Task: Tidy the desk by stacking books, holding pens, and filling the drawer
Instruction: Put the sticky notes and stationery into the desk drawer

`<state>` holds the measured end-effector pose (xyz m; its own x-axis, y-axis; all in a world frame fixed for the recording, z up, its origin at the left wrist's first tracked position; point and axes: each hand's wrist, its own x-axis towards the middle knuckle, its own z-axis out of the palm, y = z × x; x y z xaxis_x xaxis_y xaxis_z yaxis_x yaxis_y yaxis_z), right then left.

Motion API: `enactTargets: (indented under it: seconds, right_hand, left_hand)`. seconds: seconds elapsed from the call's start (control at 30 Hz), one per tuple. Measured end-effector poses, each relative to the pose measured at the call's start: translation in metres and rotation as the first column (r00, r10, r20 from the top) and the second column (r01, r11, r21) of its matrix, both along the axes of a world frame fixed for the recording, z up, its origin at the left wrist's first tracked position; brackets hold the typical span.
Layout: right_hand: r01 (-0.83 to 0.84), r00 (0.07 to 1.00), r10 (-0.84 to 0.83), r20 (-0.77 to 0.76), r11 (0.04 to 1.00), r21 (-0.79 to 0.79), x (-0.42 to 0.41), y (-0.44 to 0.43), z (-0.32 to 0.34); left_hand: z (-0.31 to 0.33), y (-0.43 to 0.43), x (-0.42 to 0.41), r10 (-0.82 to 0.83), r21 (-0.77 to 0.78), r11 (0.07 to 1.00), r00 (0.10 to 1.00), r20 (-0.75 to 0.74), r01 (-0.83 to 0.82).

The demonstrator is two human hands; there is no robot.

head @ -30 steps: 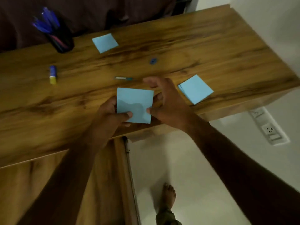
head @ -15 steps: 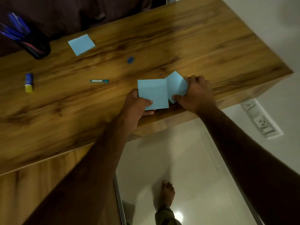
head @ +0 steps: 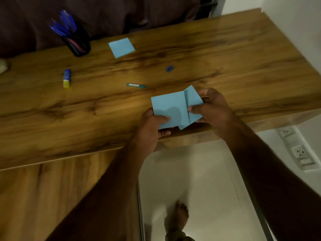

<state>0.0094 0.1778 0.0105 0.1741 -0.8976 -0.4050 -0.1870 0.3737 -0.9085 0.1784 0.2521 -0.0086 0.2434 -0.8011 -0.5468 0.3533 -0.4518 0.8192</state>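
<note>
My left hand (head: pixel 150 126) pinches a light blue square notepad (head: pixel 169 108) by its lower left corner, just above the near edge of the wooden desk (head: pixel 225 54). My right hand (head: pixel 214 108) grips a second light blue pad (head: pixel 193 100), which sits partly under the first pad's right side. A third blue pad (head: pixel 121 47) lies flat at the back of the desk. A dark pen holder (head: pixel 78 43) with several blue pens stands at the back left.
A blue and yellow glue stick (head: pixel 66 78), a small teal pen-like item (head: pixel 136 85) and a small blue sharpener (head: pixel 169 68) lie on the desk. A wooden cabinet front is below left, white floor and my bare foot (head: pixel 178 216) below, a wall socket (head: pixel 299 152) at right.
My right hand left the first pad, reached right to the second pad and took hold of it, then lifted it against the first pad. My left hand carried its pad rightward.
</note>
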Motion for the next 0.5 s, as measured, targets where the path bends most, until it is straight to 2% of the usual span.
enactTargets:
  seconds: [0.1,0.2,0.3,0.37,0.43,0.5]
  right_hand:
    - [-0.144,0.986,0.144,0.090,0.990,0.000,0.036,0.009,0.017]
    - [-0.245,0.965,0.245,0.096,0.969,-0.019,0.077,0.024,0.031]
    - [-0.302,0.949,0.303,0.091,0.953,-0.024,0.125,0.043,0.040]
    - [-0.342,0.934,0.342,0.103,0.940,-0.012,0.160,0.059,0.045]
    - [-0.378,0.919,0.375,0.123,0.926,0.005,0.191,0.073,0.049]
    - [-0.401,0.909,0.397,0.124,0.916,0.008,0.211,0.081,0.052]
  left_hand:
    - [0.014,0.018,0.042,0.084,-0.073,0.993,0.992,-0.095,-0.091]
    - [0.027,0.043,0.083,0.066,-0.167,0.981,0.976,-0.206,-0.101]
    - [0.034,0.070,0.124,0.090,-0.220,0.968,0.986,-0.138,-0.120]
    - [0.040,0.090,0.150,0.178,-0.223,0.955,0.978,-0.105,-0.197]
    - [0.044,0.108,0.175,0.252,-0.207,0.939,0.959,-0.133,-0.275]
    - [0.046,0.120,0.195,0.250,-0.221,0.935,0.957,-0.145,-0.278]
